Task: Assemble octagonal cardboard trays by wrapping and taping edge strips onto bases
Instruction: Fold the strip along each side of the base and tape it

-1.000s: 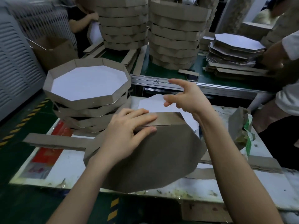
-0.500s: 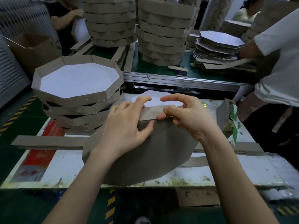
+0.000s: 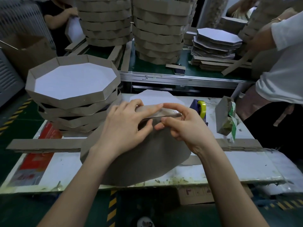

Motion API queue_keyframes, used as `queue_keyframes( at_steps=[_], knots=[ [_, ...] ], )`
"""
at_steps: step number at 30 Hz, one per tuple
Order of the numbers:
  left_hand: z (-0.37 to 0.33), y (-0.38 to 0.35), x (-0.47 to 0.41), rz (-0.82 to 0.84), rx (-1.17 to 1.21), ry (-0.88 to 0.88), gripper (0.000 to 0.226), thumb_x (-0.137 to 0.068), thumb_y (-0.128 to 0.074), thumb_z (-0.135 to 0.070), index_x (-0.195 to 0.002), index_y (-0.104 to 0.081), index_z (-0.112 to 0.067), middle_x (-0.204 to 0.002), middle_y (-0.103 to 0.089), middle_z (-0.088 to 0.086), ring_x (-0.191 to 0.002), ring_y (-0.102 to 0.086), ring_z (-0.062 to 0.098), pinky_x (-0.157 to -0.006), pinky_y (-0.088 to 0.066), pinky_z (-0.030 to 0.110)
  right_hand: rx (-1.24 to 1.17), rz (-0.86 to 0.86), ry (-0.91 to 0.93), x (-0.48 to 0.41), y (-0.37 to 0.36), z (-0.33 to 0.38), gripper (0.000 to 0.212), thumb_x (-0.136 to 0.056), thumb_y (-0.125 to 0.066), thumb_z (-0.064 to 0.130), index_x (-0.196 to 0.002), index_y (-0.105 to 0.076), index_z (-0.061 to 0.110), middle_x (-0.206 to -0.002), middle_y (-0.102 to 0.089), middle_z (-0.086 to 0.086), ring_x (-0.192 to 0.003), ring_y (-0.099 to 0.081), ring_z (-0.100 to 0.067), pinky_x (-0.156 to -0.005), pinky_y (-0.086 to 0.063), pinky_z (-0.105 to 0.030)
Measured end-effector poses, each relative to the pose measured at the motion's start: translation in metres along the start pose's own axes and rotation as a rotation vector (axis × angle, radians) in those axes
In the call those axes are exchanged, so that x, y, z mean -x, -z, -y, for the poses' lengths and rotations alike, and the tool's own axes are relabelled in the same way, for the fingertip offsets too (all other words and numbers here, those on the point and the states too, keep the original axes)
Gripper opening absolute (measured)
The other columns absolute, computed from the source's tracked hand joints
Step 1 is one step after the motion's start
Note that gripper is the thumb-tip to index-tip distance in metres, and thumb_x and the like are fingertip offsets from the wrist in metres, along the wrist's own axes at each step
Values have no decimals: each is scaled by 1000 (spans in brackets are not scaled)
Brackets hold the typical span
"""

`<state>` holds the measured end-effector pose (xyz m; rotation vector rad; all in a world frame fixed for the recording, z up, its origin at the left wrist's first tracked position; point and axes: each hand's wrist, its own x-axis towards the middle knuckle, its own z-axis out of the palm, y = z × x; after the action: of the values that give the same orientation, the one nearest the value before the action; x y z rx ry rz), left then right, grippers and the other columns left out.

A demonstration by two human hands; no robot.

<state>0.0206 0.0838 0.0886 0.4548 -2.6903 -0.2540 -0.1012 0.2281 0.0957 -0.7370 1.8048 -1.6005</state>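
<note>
A brown octagonal tray (image 3: 147, 158) stands tilted on the white table (image 3: 65, 166), its underside facing me. Along its top runs the edge strip (image 3: 170, 113), with a shiny patch of clear tape on it. My left hand (image 3: 124, 128) grips the strip from the left, fingers over the top and thumb on the base. My right hand (image 3: 188, 130) pinches the strip just beside it, index finger on top and thumb below. White base sheets (image 3: 150, 97) lie behind the tray.
Finished trays (image 3: 65, 97) are stacked at the left. A loose cardboard strip (image 3: 44, 144) lies across the table. A tape dispenser (image 3: 200, 108) and a brown block (image 3: 225, 117) sit at the right. Tall tray stacks (image 3: 157, 30) and flat bases (image 3: 216, 40) fill the back bench. A person (image 3: 282, 63) stands at the right.
My right hand came down from the air onto the top strip and now pinches it beside my left hand. My left hand has kept its grip on the strip.
</note>
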Motion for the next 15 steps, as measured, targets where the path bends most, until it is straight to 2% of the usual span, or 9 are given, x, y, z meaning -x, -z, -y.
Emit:
queue_keyframes(
  at_steps=[5, 9, 13, 15],
  knots=[
    [0, 0, -1, 34, -28, 19, 54, -86, -21, -55, -135, -43, -57, -129, -51, -5, -115, -48, 19, -93, -36, 37, -24, -3, 14, 6, -1, -4, 47, -95, -63, 7, -135, -50, 25, -82, -76, -13, -38, -39, -6, -39, -33, -14],
    [1, 0, -2, 52, -29, 16, 52, -88, -28, -53, -137, -43, -55, -131, -49, -7, -117, -46, 16, -94, -34, 36, 48, 3, 84, 10, -2, -5, 73, -92, -67, 5, -148, -32, 37, -78, -77, -9, -43, -53, -1, -43, -38, -11],
    [-1, -1, -3, 17, -2, 27, 52, -85, -32, -49, -134, -50, -49, -130, -52, -9, -115, -48, 16, -94, -33, 35, 88, -17, 114, 3, -7, -11, 80, -92, -67, 6, -155, -23, 31, -73, -76, -3, -50, -60, 1, -48, -41, -9],
    [-5, -2, -7, -28, 26, 42, 50, -85, -32, -49, -127, -60, -45, -125, -59, -11, -113, -53, 17, -93, -34, 36, 105, -41, 147, -2, -9, -17, 78, -93, -66, 6, -155, -25, 29, -61, -71, 7, -50, -60, 3, -52, -42, -7]
  ],
)
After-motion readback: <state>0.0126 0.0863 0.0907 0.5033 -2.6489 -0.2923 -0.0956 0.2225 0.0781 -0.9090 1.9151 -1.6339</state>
